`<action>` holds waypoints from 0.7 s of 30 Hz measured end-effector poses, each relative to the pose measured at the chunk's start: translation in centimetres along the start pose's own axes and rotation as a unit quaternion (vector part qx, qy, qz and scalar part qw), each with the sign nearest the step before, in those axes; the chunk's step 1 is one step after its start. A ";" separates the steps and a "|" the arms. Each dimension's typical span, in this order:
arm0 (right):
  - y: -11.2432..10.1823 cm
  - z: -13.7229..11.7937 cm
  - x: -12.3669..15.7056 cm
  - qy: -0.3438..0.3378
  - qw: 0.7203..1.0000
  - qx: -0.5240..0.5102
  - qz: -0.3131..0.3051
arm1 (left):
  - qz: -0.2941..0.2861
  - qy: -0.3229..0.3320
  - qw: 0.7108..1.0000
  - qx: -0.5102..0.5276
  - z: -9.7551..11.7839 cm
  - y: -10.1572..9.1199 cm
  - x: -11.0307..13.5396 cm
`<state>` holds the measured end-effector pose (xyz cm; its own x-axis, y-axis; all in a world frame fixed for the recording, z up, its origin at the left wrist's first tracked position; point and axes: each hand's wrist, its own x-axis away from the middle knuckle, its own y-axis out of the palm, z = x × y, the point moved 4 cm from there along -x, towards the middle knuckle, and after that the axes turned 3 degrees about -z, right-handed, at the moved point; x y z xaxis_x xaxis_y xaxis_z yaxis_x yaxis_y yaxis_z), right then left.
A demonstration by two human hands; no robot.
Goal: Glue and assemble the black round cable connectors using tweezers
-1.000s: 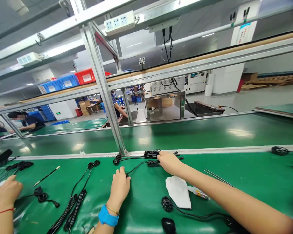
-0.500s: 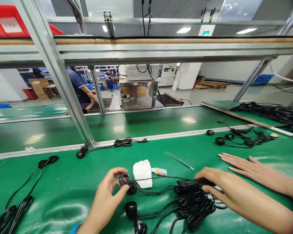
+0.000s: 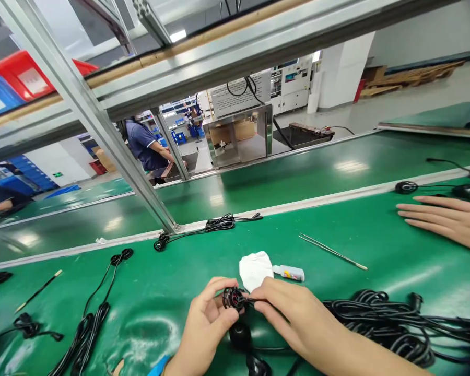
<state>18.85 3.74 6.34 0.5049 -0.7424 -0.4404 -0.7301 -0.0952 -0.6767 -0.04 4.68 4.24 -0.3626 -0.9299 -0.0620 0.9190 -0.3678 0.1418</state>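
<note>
My left hand [image 3: 203,326] pinches a small round black housing [image 3: 231,298] with a bit of red inside. Close against it, my right hand [image 3: 293,313] is closed on a thin black cable [image 3: 249,300] at the housing's right side. Below my fingers lies another rounded black part [image 3: 239,337], partly covered by them. To the right, a coiled bundle of black cables [image 3: 376,313] rests on the green surface, with my right forearm in front of part of it. Just beyond my hands are a white cloth [image 3: 254,269] and a small bottle [image 3: 292,272].
Tweezers [image 3: 332,251] lie farther back. Another person's hand [image 3: 448,222] rests at the right, near black corded parts [image 3: 407,187]. Several cable coils [image 3: 88,329] and a swab-like stick [image 3: 39,291] are at left. A metal post [image 3: 129,177] rises at the back edge.
My right hand has left the cable bundle and come over to the housing in my left hand, now gripping the thin cable. The view has tilted and shifted.
</note>
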 end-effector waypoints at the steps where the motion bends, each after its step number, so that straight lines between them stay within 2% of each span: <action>1: 0.1 0.0 0.4 -0.014 0.999 -0.010 0.028 | -0.007 -0.006 1.000 0.010 0.0 0.1 0.1; 4: -0.2 -0.3 1.4 -0.046 0.996 -0.008 0.071 | -0.038 -0.030 0.998 0.038 0.0 0.4 0.5; 10: -0.8 -1.5 2.1 -0.101 0.987 0.071 0.099 | -0.081 -0.077 0.991 0.076 -0.5 0.8 0.8; 16: -0.8 -1.8 2.3 -0.111 0.982 0.112 0.099 | -0.091 -0.064 0.990 0.082 -0.4 1.1 0.7; 21: -0.9 -3.0 1.9 -0.159 0.972 0.158 0.065 | -0.103 -0.093 0.986 0.094 -1.1 1.5 1.0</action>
<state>19.10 0.47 7.92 0.5710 -0.4864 -0.6614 -0.6455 0.2319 -0.7278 1.14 3.21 3.35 -0.5772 -0.8135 0.0715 0.7839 -0.5275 0.3274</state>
